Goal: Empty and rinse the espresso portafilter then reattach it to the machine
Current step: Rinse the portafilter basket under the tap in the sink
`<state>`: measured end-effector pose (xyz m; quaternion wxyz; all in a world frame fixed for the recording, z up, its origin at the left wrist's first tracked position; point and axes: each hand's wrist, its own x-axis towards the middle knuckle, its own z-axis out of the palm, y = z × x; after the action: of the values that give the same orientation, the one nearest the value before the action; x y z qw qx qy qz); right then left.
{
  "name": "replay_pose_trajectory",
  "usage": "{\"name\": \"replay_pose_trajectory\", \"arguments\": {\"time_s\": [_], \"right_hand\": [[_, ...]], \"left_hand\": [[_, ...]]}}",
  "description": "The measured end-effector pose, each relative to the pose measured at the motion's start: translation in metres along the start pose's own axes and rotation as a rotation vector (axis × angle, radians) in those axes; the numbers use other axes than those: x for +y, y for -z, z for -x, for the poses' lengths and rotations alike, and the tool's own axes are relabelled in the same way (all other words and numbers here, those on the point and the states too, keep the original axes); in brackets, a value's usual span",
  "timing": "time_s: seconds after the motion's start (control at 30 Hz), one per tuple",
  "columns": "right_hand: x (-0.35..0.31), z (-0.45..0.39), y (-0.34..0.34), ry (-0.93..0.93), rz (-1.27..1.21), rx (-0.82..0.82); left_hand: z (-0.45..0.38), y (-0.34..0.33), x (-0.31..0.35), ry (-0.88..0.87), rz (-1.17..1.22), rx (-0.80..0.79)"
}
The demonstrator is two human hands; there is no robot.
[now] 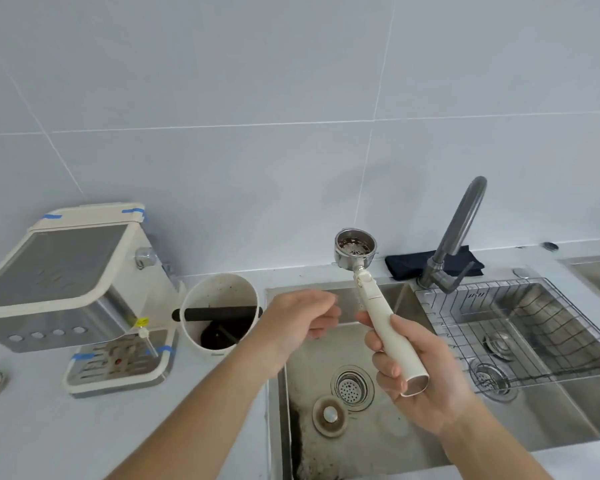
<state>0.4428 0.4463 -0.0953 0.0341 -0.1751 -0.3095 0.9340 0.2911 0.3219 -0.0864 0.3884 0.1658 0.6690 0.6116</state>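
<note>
My right hand (418,379) grips the cream handle of the portafilter (355,249), which tilts up over the left sink basin (312,382). Its steel basket faces me with dark coffee residue stuck inside. My left hand (298,323) hovers just left of the handle, fingers loosely curled and holding nothing. The cream and steel espresso machine (70,285) stands at the left on the counter. Beside it sits a white knock box (219,313) with a black bar and dark grounds inside.
A grey faucet (459,237) rises between the two basins, spout toward the right basin, which holds a wire rack (520,327). A dark folded cloth (437,265) lies behind the faucet. A loose sink stopper (329,415) rests near the left drain.
</note>
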Motion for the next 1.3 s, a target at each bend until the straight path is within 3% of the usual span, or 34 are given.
{"name": "replay_pose_trajectory", "arguments": {"time_s": [0.2,0.5,0.8,1.03,1.3], "right_hand": [[-0.014,0.009,0.031,-0.008,-0.004,0.049],[-0.032,0.016,0.068,-0.039,0.100,0.164],[-0.047,0.024,0.101,-0.088,0.308,0.222],[-0.096,0.010,0.143,0.010,0.585,0.531],[-0.175,-0.050,0.202,0.216,1.214,0.878]], "left_hand": [[-0.024,-0.065,-0.001,0.066,0.049,-0.122],[-0.054,-0.115,-0.010,0.118,0.066,-0.051],[-0.083,-0.133,-0.031,0.167,-0.089,-0.018],[-0.111,-0.139,-0.035,0.179,-0.059,-0.033],[-0.123,-0.144,-0.035,0.267,-0.037,-0.108]]}}
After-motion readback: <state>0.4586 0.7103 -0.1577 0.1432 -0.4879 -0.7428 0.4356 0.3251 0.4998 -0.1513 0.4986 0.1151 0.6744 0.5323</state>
